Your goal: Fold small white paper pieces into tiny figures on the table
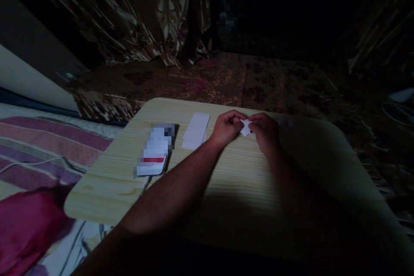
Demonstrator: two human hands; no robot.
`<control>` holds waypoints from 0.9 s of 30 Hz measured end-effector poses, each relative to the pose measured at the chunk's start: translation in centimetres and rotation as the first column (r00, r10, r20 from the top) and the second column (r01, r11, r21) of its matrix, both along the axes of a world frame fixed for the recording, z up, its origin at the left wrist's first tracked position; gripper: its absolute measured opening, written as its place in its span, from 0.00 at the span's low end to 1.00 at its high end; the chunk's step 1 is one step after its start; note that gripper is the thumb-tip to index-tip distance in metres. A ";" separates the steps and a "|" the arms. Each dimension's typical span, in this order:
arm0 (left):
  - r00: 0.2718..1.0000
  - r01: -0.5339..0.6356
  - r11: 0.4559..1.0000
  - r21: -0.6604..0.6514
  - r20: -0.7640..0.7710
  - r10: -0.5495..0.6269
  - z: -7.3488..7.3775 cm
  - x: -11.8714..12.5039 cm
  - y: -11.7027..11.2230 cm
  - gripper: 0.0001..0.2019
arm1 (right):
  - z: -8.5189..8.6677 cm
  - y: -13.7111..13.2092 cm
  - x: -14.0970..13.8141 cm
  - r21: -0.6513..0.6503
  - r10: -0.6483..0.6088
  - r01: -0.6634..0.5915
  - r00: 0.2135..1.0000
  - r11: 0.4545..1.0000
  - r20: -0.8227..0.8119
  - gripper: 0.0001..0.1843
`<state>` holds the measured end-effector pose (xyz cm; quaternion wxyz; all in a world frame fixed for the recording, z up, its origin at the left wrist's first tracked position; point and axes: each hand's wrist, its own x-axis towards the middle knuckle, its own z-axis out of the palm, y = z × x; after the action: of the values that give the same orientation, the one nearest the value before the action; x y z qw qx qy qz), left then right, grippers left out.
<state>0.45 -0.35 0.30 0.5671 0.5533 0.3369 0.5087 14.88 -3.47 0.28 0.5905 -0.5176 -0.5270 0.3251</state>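
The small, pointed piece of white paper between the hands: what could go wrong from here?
1. The small, pointed piece of white paper is pinched by both the left hand and the right hand; uneven pulling might tear or crease it.
2. The loose stack of white, rectangular paper strips lies beside the left hand, so a sideways move could scatter it.
3. The scene is dim, so the paper's fine edges may be hard to line up.

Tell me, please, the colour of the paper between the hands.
The paper is white, seen best in the head view.
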 end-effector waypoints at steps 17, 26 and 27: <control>0.999 0.011 1.000 -0.021 0.032 -0.011 -0.3 0.0 0.1 0.06 | 0.7 -0.4 -0.4 -0.024 -0.021 0.022 0.999 0.999 0.035 0.06; 0.999 0.001 0.999 -0.035 0.053 0.001 -0.1 0.1 0.1 0.03 | 0.0 -0.2 -0.1 0.003 -0.005 0.005 0.999 1.000 0.044 0.03; 0.998 0.002 0.999 -0.039 0.058 0.001 -0.1 0.2 0.1 0.03 | -0.1 -0.2 0.0 0.006 -0.005 0.005 0.999 1.000 0.042 0.03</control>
<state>0.61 -0.21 0.19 0.5875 0.5271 0.3300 0.5178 14.86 -3.62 0.22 0.5815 -0.5239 -0.5391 0.3110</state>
